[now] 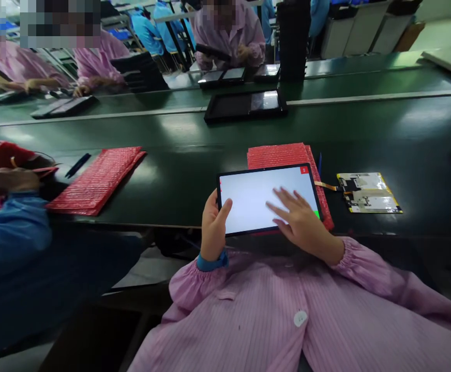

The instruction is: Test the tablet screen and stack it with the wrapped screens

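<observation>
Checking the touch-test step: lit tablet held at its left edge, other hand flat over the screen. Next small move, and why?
Probably slide the right hand toward the green mark at the tablet corner: fingers spread on the white screen, left hand steadying the edge.

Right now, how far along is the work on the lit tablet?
Done: the tablet is switched on, showing a white screen, cabled to the circuit board beside it. In hand: the left hand grips its left edge, while the right hand lies open with fingers spread across the screen. Left: it still sits on the red bubble wrap, not bagged; how much of the screen is covered can't be told.
</observation>
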{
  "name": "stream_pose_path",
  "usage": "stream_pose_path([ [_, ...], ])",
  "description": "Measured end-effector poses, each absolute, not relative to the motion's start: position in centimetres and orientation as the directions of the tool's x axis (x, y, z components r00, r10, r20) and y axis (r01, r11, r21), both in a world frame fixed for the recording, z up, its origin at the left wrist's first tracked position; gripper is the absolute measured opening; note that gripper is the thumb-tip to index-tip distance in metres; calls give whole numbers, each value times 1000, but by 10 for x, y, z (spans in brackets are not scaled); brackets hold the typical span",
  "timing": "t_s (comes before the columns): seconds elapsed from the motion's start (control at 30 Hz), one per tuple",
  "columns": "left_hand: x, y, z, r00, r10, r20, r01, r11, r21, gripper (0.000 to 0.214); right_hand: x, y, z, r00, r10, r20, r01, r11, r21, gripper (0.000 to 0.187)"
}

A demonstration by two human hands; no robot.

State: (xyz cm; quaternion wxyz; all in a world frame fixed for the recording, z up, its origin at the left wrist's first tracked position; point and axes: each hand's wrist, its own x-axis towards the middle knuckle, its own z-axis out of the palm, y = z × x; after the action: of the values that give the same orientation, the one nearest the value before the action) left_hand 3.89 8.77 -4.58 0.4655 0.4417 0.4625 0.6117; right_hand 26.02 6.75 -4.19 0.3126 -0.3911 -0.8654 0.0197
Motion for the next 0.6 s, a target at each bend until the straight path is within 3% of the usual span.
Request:
stream_pose_path([
  [0.07, 39, 88, -48, -201, 973, 114, -178, -151, 972, 51, 270, 65, -43, -563, 599, 569, 533, 790, -303, 30],
  [0.13, 39, 87, -49, -245, 963, 110, -175, -155, 972, 53, 300, 68, -39, -392, 631, 670, 578, 735, -354, 24],
  [0.27, 39, 85, -47, -304, 951, 62, -177, -120, 977, 59, 395, 106, -35, 195, 679, 708, 828, 273, -489, 19],
  [0.37, 37, 84, -46, -373, 928, 1, -136, -55, 989, 65, 457, 132, -49, 186, 859, 478, 912, 29, -409, 23],
  [0.43, 36, 84, -46, -407, 913, -31, -118, -19, 993, 66, 479, 137, -63, 121, 911, 394, 934, 30, -355, 27],
  [0.6, 36, 84, -46, -391, 918, -65, -140, 11, 990, 69, 481, 129, -86, -37, 915, 402, 958, 147, -245, 40],
])
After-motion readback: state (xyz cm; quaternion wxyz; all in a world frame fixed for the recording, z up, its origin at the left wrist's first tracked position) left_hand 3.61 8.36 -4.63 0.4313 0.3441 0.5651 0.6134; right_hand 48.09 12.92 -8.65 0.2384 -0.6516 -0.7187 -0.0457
